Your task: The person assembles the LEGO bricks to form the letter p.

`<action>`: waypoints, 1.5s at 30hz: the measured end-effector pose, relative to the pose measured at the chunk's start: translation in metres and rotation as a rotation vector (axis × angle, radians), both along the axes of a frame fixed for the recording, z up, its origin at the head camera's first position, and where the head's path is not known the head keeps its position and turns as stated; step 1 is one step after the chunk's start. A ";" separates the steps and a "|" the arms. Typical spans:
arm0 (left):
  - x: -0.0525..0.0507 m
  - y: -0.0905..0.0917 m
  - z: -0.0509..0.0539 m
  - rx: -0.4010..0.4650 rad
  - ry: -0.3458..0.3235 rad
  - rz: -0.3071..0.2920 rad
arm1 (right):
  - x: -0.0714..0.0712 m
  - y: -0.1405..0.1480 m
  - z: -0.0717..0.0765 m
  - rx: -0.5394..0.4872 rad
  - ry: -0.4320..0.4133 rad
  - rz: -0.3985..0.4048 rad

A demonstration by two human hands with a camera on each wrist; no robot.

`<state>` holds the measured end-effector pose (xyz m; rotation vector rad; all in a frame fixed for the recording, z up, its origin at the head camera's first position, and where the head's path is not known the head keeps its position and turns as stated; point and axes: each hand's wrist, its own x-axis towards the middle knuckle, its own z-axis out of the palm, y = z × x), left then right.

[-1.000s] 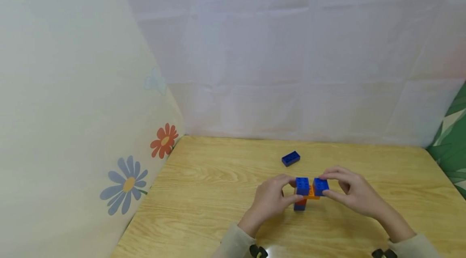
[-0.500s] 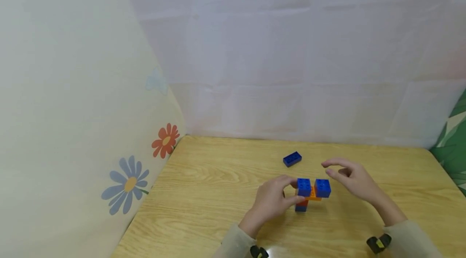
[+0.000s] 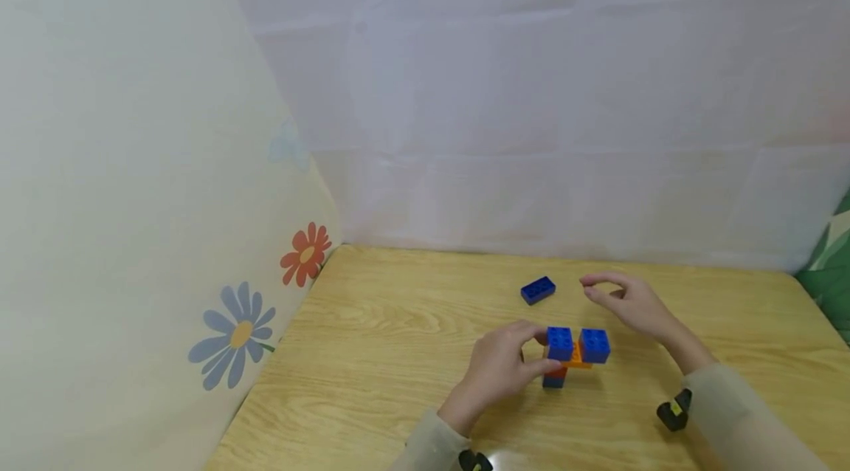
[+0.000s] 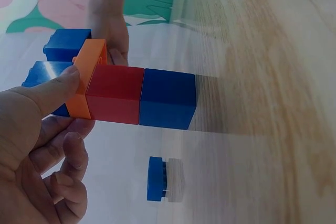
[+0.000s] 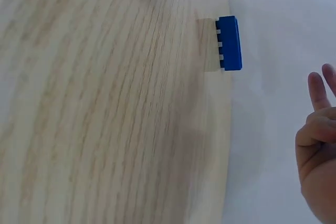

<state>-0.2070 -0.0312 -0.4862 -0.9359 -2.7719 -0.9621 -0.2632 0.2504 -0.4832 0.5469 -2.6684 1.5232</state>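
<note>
My left hand (image 3: 501, 368) grips a small stack of building bricks between thumb and fingers. The stack has a blue brick at the bottom (image 4: 168, 98), a red brick (image 4: 114, 94) over it, then a flat orange piece (image 4: 92, 59). Two square blue bricks, one on the left (image 3: 559, 344) and one on the right (image 3: 595, 346), sit side by side on the orange piece with a gap between. My right hand (image 3: 634, 308) holds nothing; its fingers are loosely bent above the table, right of a loose dark blue brick (image 3: 538, 290) that seems to lie studs down.
The wood-grain table (image 3: 372, 353) ends at a pale cloth wall (image 3: 451, 198) behind. On the left stands a panel with printed flowers (image 3: 240, 335). A green leaf-patterned panel (image 3: 837, 272) borders the right side.
My right hand has let go of the right-hand blue brick and moved up and back toward the loose brick. My left hand keeps its grip on the stack.
</note>
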 end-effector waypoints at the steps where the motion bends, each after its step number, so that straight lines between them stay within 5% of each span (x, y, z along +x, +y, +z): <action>1: 0.000 0.000 0.001 0.001 -0.001 -0.001 | -0.003 0.000 -0.001 0.004 -0.007 -0.004; 14: 0.002 0.000 0.002 0.010 -0.009 0.004 | -0.039 -0.009 -0.010 0.065 -0.055 -0.026; 45: 0.004 -0.002 0.000 -0.001 0.043 0.004 | -0.075 -0.044 -0.019 0.276 -0.091 0.134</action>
